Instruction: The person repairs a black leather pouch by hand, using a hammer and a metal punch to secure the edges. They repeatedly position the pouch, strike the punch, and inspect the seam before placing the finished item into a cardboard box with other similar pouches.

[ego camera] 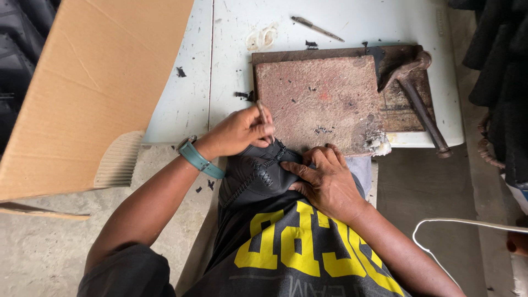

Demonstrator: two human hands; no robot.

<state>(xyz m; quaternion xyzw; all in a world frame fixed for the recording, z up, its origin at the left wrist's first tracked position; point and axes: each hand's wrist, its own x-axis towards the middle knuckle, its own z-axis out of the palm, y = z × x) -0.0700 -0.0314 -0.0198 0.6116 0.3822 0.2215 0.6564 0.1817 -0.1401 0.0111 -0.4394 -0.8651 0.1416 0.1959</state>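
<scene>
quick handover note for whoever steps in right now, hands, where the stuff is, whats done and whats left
Left hand: pinches a thin awl-like tool, its tip at the laced seam of the black leather piece.
Right hand: pressed flat on the leather piece, holding it at the near edge of the reddish work slab.
Hammer lies on the slab's right side; a second thin tool lies on the white table.
Done: braided lacing shows along part of the seam.
Left: how much seam remains is hidden by the hands.
</scene>
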